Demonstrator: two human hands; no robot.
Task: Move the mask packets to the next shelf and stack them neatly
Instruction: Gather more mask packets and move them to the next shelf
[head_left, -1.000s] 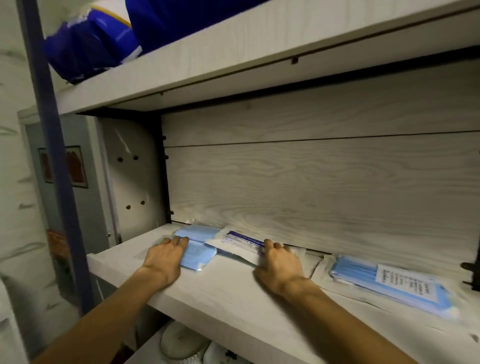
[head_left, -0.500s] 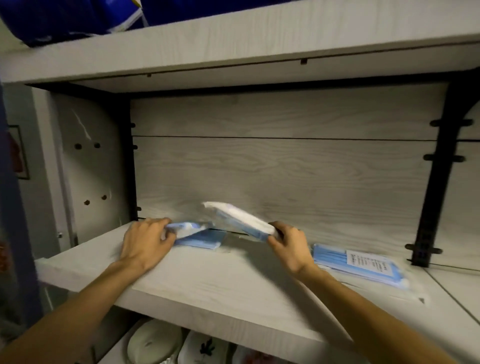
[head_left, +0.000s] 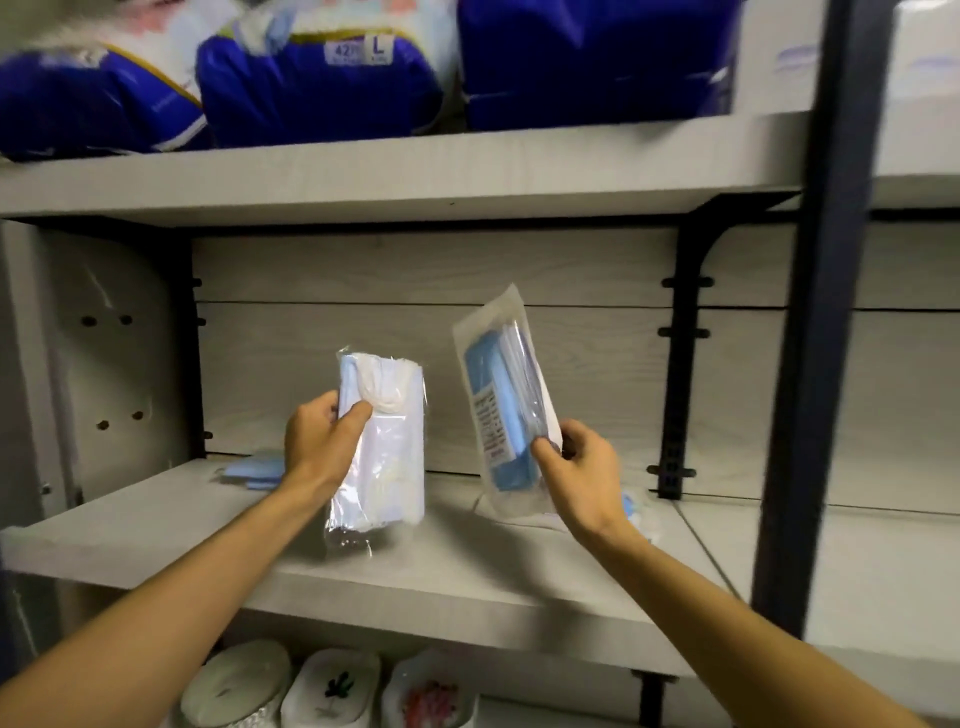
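Left hand (head_left: 322, 447) gripping pale mask packet (head_left: 382, 441), right hand (head_left: 582, 475) pinching blue mask packet (head_left: 501, 410), both lifted above shelf (head_left: 156, 519)

- Left hand (head_left: 321, 447): the fingertips lie behind the pale mask packet (head_left: 382, 447) and are hidden.
- Labelled mask packet (head_left: 503, 400) held in the right hand (head_left: 582, 475): the label print is too small to read.
- Blue packet (head_left: 254, 470) lying left of the left hand: blurred, partly covered by that wrist.
- Packet (head_left: 631, 506) behind the right wrist: only a blue sliver shows.
- Blue bags (head_left: 322, 78) on the shelf above both hands: cut off by the top edge, print mostly blurred.
- White dishes (head_left: 332, 691) below the forearms: cut off by the bottom edge.
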